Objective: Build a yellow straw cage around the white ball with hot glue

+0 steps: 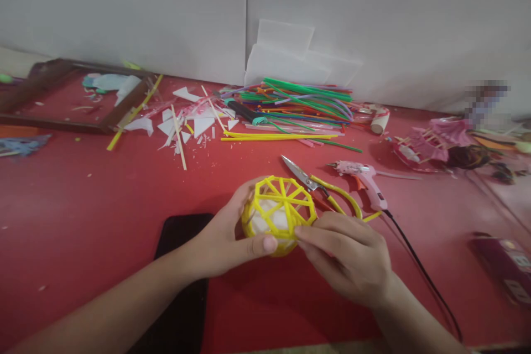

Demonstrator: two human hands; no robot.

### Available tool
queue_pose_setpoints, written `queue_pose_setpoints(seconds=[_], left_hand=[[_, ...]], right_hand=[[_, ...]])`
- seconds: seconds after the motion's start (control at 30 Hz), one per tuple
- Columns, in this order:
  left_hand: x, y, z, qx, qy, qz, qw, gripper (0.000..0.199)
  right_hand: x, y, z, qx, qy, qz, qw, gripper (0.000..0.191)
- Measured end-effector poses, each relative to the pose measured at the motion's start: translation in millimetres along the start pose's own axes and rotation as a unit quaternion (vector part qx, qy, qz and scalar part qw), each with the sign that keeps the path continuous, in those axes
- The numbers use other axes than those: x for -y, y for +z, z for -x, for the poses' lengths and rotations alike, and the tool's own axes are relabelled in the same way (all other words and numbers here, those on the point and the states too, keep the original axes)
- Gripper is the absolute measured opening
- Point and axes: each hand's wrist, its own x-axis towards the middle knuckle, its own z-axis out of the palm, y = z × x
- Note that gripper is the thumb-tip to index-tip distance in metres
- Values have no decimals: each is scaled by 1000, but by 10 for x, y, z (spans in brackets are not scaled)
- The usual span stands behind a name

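Above the red table my left hand (232, 238) is wrapped round a small yellow basket-like frame (284, 199), its thumb along the near side. The frame has a spoked, many-sided top, and something white shows through the gaps. My right hand (348, 254) pinches the frame's near right edge with thumb and forefinger; whether a small piece is between those fingertips is hidden. Just behind the frame lie scissors (299, 172) with yellow handles, blades pointing away to the left. A pink glue gun (365, 177) lies on its side to their right.
Colourful pipe cleaners (307, 100) are piled at the back, with yellow strips (277, 136) before them. White scraps (203, 126) and a dark wooden frame (62, 121) lie left. A black phone-like slab (182, 287) is under my left arm; the glue gun's cord (423, 268) runs down right.
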Motion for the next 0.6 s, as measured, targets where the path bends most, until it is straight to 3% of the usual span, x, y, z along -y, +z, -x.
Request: queue_pose_setpoints(seconds=[0.37, 0.6], left_hand=[[-56, 12, 28, 11, 31, -6, 999, 79], [-54, 8, 51, -23, 77, -45, 996, 80]], right_hand=[[33, -58, -16, 5, -3, -48, 999, 22], [10, -79, 27, -18, 4, -33, 999, 24]])
